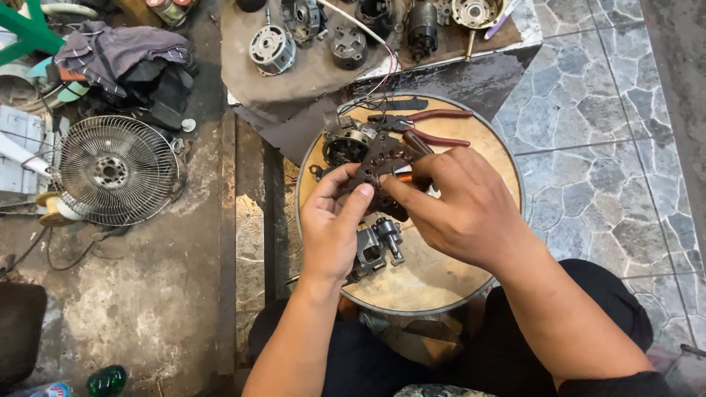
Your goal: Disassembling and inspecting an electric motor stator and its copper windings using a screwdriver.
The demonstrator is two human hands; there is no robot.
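pliers [434,126] and what looks like a motor [346,143] lie beyond both hands.

Round wooden worktop [471,147] with metal rim carries: motor stator [344,141], red-handled pliers [434,126], small grey gearbox part [379,246]. Concrete floor [147,294] carries: fan guard [116,169], heap of dark cloth [125,59], green bottle [107,381].

Dark brown motor stator core [379,165], held tilted between both hands above round wooden table
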